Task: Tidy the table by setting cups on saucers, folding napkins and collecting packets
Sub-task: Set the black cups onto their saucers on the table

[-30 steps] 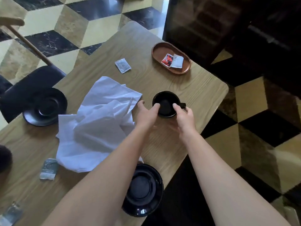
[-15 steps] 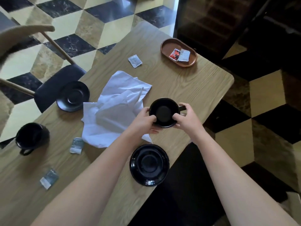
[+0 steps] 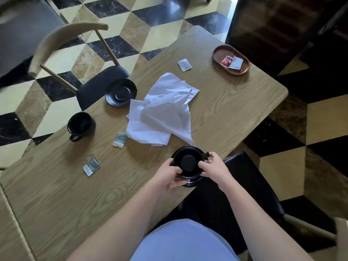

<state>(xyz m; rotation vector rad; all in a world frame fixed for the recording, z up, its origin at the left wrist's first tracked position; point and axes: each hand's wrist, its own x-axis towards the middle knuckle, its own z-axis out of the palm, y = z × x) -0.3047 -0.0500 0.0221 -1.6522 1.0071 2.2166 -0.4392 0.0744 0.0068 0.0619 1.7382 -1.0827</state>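
My left hand (image 3: pixel 167 175) and right hand (image 3: pixel 214 169) both grip the black cup (image 3: pixel 188 162), fingers curled round its sides, directly over the near saucer (image 3: pixel 192 183) at the table (image 3: pixel 235 113) edge — whether it touches, I cannot tell. Beyond lie two packets (image 3: pixel 91 166) (image 3: pixel 120 139), crumpled white napkins (image 3: pixel 162 112), another cup (image 3: pixel 81 125), a bare saucer (image 3: pixel 120 92) — farthest, a third packet (image 3: pixel 184 64) and a wooden tray (image 3: pixel 231 59) with two packets in it.
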